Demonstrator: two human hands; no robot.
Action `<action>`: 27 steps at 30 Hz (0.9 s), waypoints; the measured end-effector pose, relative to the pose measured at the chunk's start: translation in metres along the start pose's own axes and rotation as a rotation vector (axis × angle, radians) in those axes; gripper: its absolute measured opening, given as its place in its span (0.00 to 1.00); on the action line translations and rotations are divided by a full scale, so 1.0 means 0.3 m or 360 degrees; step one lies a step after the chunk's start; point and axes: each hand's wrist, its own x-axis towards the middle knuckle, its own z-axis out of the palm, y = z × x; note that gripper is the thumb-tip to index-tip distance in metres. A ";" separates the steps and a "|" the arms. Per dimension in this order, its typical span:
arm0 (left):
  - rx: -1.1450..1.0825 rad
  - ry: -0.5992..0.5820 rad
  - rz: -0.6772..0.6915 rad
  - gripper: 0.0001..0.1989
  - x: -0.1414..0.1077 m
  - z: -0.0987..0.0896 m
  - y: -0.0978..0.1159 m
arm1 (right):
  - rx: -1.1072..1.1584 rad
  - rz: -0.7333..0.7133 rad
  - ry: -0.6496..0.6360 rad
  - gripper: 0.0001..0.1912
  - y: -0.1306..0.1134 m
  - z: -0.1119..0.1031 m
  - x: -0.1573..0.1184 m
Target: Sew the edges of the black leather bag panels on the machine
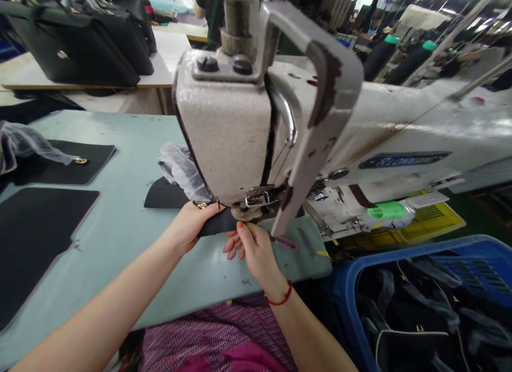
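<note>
A black bag panel (218, 223) lies under the head of a sewing machine (224, 121), close to its presser foot. My left hand (192, 220) grips the panel's left side, thumb on top and fingers hidden beneath. With thumb and curled fingers, my right hand (256, 249) pinches the panel's near edge just right of the needle area. Clear plastic wrap (182, 169) and a gold metal fitting sit on the panel behind my left hand. Part of the panel is hidden behind the machine head.
More black panels (40, 239) lie on the green table (132, 143) at left. Thread snips (286, 243) rest right of my right hand. A blue basket (352, 286) of wrapped black pieces stands at lower right. Black handbags (80, 47) stand on a table behind.
</note>
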 end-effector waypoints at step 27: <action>0.0173 -0.0293 -0.0511 0.15 -0.024 -0.069 0.037 | -0.0025 -0.0044 0.0211 0.25 -0.005 0.022 -0.024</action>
